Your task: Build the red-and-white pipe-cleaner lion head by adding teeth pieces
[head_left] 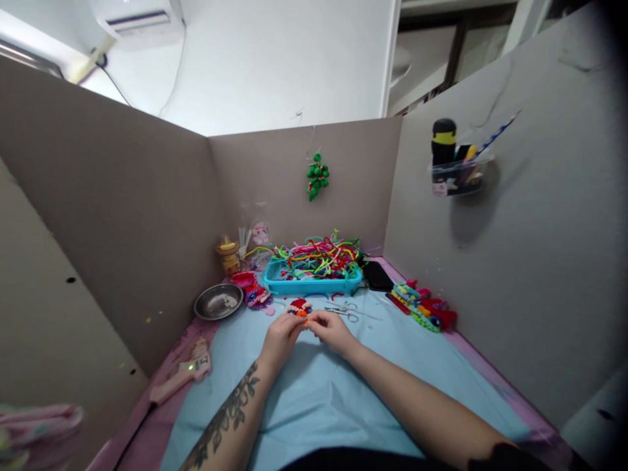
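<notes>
My left hand (pixel 281 337) and my right hand (pixel 335 331) meet over the middle of the blue sheet (pixel 318 392), fingertips pinched together. Between them shows a small orange piece (pixel 307 322), perhaps pipe cleaner; its exact shape is mostly covered by my fingers. Just beyond my left fingertips lies a small fuzzy figure (pixel 299 305) in red and pale pink, with blue eyes and an orange part. Whether the orange piece is joined to it I cannot tell. Scissors (pixel 350 316) and other thin metal tools lie right of the figure, past my right hand.
At the back stands a blue tray (pixel 311 286) heaped with colourful pipe cleaners (pixel 324 258). A metal bowl (pixel 218 302) with small white bits and a pink glue gun (pixel 184 374) are left. A black phone (pixel 377 275) and finished-looking fuzzy pieces (pixel 426 306) lie right. Grey partitions enclose three sides.
</notes>
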### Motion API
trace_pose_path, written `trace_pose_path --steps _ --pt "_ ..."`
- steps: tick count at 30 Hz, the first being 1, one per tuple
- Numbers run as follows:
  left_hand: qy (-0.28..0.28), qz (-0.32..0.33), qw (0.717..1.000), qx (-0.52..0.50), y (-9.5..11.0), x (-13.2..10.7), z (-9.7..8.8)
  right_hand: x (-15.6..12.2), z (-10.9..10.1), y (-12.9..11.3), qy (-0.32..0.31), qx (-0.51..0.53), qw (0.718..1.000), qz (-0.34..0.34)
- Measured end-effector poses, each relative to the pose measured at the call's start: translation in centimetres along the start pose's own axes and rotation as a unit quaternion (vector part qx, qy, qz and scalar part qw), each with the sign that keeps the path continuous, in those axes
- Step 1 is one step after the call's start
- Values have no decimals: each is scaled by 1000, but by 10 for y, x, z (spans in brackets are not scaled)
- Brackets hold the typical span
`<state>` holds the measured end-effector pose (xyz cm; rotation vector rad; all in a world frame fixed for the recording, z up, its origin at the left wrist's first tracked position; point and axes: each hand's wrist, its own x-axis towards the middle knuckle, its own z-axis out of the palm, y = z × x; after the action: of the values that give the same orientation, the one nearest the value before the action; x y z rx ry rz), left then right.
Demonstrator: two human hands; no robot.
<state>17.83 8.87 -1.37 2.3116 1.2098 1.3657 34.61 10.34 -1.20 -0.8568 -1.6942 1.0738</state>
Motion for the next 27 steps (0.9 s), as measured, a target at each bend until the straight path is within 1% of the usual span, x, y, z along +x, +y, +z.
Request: trace_pose_path --steps 2,5,7,10,12,14,16,18,22,25,27 --pt "4 -13 1000 -14 2 0 0 0 0 0 11 -27 999 -21" --pt "16 -53 998 -41 4 1 2 -2 0 -1 38 -104 990 -92" --pt "15 -100 993 -64 4 1 4 -3 -2 -1 38 -159 975 -147" --pt "-16 -177 977 -122 3 2 6 -4 -4 1 18 -217 953 -208" --pt "-32 -208 964 -161 1 3 7 -4 -6 3 11 -233 946 -225" --pt "-35 -223 957 -184 0 3 7 -3 -6 3 15 -230 948 -221" --pt "-26 -221 958 -179 0 4 7 -3 -5 3 25 -217 954 -204" --pt "-9 -201 968 -152 0 4 7 -3 -4 2 33 -207 960 -185" --pt "17 -126 988 -90 2 2 6 -2 -2 1 50 -190 968 -154" --pt "17 -66 995 -69 4 1 4 -3 -2 0 53 -181 974 -126" --pt "18 -39 997 -67 4 1 3 -3 -2 -1 43 -177 976 -117"
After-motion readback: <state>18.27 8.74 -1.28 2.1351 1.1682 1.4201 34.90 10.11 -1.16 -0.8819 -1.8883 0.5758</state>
